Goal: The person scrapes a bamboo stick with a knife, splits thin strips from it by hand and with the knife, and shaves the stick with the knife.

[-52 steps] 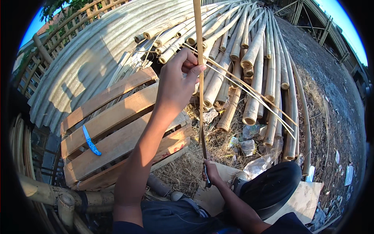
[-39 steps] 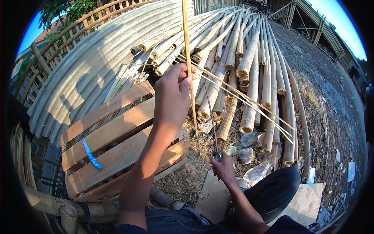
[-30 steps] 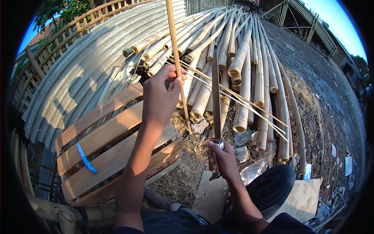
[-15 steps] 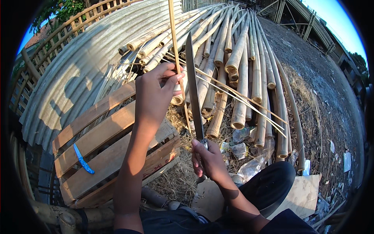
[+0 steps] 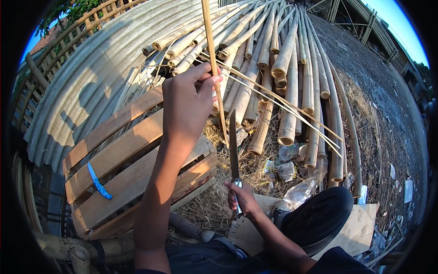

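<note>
Between the thumb and fingers of my left hand, a bamboo strip stands nearly upright, its lower end narrowing to a point. Several thinner bamboo strips slant down to the right just behind that hand; whether it grips them too I cannot tell. My right hand is closed round the handle of a long-bladed knife, its dark blade pointing up. The blade's tip is beside the strip's lower end. Left of my forearm, a smaller knife with a blue patterned handle lies on a slatted wooden crate.
A large pile of bamboo poles stretches away ahead, cut ends toward me. Corrugated sheeting leans along the left side. Clear plastic litter and flat cardboard lie on the ground around my bent knee.
The long knife has dropped lower, its tip now down by the strip's end. My left hand and the strip have shifted slightly right, and the strip tilts more.
</note>
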A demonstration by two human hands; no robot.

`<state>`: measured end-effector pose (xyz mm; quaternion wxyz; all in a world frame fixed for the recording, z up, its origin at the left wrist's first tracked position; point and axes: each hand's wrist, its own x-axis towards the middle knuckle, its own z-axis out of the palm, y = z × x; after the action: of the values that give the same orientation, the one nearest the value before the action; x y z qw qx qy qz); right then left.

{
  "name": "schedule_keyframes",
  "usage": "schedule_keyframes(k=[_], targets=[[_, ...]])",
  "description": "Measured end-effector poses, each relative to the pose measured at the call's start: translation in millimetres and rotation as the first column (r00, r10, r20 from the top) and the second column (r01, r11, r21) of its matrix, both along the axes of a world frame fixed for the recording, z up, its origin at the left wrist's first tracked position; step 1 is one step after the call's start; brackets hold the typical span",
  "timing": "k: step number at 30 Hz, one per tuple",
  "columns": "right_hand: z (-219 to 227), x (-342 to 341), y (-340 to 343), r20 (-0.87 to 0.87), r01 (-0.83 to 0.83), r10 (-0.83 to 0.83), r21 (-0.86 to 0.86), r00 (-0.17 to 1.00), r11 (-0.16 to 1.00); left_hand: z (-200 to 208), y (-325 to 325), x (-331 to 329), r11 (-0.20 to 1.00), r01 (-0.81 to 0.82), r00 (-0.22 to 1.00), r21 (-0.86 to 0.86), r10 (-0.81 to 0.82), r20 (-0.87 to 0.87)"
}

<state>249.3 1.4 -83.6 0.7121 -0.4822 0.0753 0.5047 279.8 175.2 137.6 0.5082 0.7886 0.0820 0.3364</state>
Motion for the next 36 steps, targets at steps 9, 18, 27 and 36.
schedule_keyframes(k=[9,18,27,36], targets=[[80.7,11.3,14.5,-0.026,-0.011,0.020,0.296,0.999,0.955,-2.5,-8.5,6.0,0.999,0.033,0.999,-0.003,-0.033,0.010],[-11.4,-1.0,-14.0,-0.411,0.093,0.004,0.215,0.912,0.972,3.2,-8.4,-1.5,0.996,0.055,0.998,0.063,-0.053,-0.033],[76.3,15.9,5.2,0.282,-0.074,0.043,0.099,0.958,0.992,-5.6,-0.9,1.2,0.996,0.009,0.999,0.093,-0.005,-0.039],[-33.1,-24.0,-15.3,0.244,-0.049,0.107,-0.234,0.964,0.971,-3.8,12.9,-2.2,0.996,0.008,0.999,-0.089,-0.011,-0.036]])
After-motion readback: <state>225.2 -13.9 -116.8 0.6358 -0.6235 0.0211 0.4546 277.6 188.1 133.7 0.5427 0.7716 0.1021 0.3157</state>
